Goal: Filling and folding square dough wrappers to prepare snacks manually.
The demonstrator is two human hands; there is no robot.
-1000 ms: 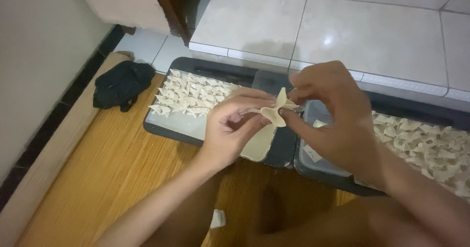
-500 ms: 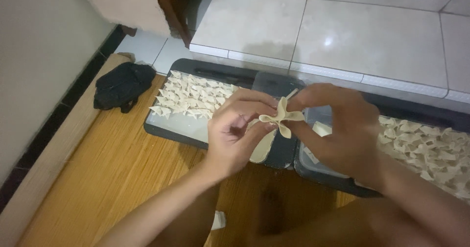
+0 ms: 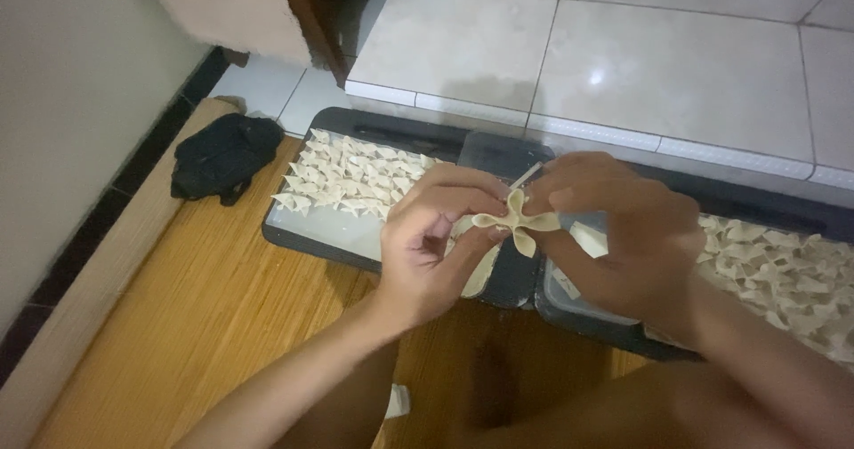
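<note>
- The step in hand looks like shaping: both hands pinch one dough piece (image 3: 514, 222) at its middle, and it already flares into a bow with lobes out to each side and one hanging below.
- The left hand (image 3: 436, 249) has its fingers (image 3: 463, 202) together on the left side of the dough piece; thumb and forefinger clamp it.
- The right hand (image 3: 627, 231) closes on the right side, fingers (image 3: 556, 191) curled and pressed to the dough; the two sets of fingertips nearly touch across the pinch.
- The dough piece is held in the air, above the gap where the left tray (image 3: 307, 236) meets the right tray (image 3: 578, 311).
- A pale flat strip (image 3: 483, 267), likely more dough, hangs just below the left fingers; how it is held I cannot tell.
- By my judgement the next move calls for a firm, small squeeze at the centre without tearing the thin lobes, then a free spot for setting the piece down.
- Left of the fingers, the left tray holds rows of folded pieces (image 3: 351, 178), with bare room along its near edge.
- Right of the fingers, the right tray carries a heap (image 3: 783, 271) of pieces.
- Beyond the fingers a tiled step (image 3: 623, 67) rises; its edge runs just behind both trays.
- Far left lies a black pouch (image 3: 222, 156) on the wooden floor (image 3: 196, 316), near a wall.
</note>
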